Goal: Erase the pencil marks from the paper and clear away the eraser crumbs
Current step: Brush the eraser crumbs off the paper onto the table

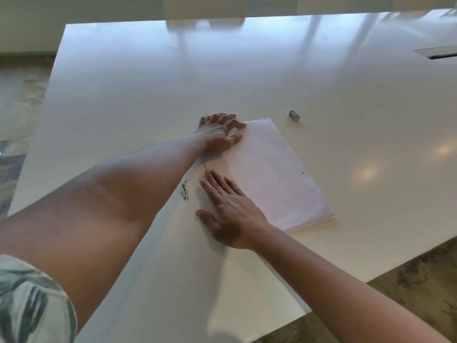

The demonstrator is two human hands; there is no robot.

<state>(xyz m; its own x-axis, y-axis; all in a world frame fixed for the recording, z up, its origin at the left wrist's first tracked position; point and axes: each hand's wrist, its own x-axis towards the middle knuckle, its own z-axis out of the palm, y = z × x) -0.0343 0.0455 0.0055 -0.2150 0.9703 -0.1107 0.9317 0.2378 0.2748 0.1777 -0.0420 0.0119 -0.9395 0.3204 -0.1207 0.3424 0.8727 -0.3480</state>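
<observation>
You've got a big glossy white counter [148, 95] filling nearly the whole view, pale window light streaking across its far side. Beyond the far edge a white perforated chair back [204, 8] pokes up, cut off at the top. Mottled brown-grey floor [420, 280] shows past the near right corner and again down the left side. At the far right a dark slot [437, 53] sits in the counter, cut off by the frame edge, too little of it to say what it is.

Now the paper [272, 174]: a white sheet lying flat, right of centre, angled so its long side runs from far left to near right. Two tiny dark specks sit on it; any pencil marks are too faint to make out.

Your left hand [220, 133] lies on the sheet's far left corner, fingers spread, pressing it flat and gripping nothing. Your right hand [227, 209] is flat too, fingers straight and together, across the near left edge, holding nothing; its outline is slightly blurred. A patterned sleeve [32, 300] shows at the near left corner.

The grey eraser [294, 115] rests alone on the counter, just beyond the paper's far corner. A small dark cluster of eraser crumbs [184, 191] lies off the paper, just left of your right fingertips.
</observation>
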